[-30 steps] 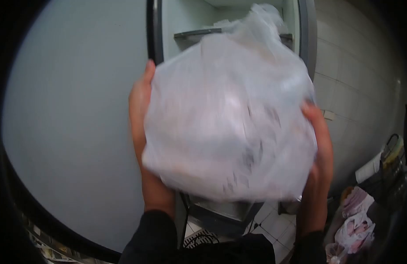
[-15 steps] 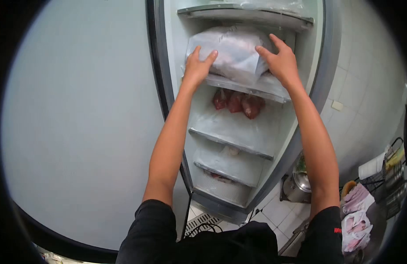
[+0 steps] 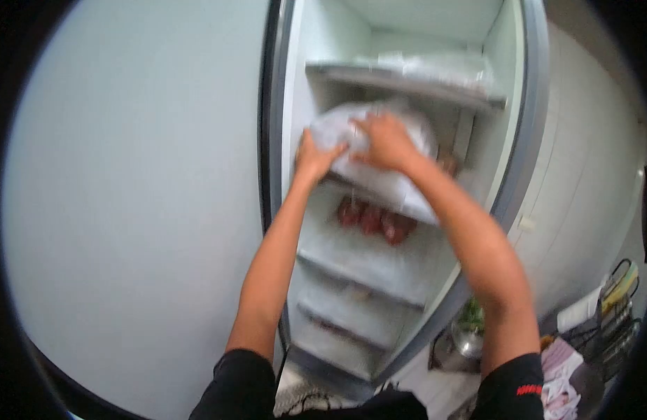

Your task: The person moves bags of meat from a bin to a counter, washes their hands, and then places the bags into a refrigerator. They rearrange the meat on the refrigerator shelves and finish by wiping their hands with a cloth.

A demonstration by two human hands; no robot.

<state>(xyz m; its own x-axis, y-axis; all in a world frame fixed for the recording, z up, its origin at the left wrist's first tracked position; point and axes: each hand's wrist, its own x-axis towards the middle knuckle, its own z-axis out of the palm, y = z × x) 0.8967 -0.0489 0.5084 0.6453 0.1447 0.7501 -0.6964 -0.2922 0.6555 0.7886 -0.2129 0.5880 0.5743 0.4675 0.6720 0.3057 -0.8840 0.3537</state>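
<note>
A bulky white plastic bag (image 3: 404, 183) sits on a fridge shelf, its contents hidden. My left hand (image 3: 315, 157) is at the bag's left side, thumb apart from the fingers and touching the plastic. Across the bag's front lies my right hand (image 3: 388, 143), blurred, with its fingers apart against the bag and its thumb side toward my left hand. Several clear bags of dark red contents (image 3: 370, 218) hang or rest just below that shelf.
The tall fridge's frame (image 3: 523, 140) stands at the right, beside a large pale panel (image 3: 141, 196). Above is a shelf (image 3: 407, 82) with clear plastic on it; lower shelves (image 3: 358, 280) hold wrapped items. A metal pot (image 3: 468, 341) and pinkish cloth-like items (image 3: 560, 371) are at lower right.
My right hand has moved left from the bag's right side onto its front. My left hand stays at the left side. The view has tilted up, showing more of the upper fridge.
</note>
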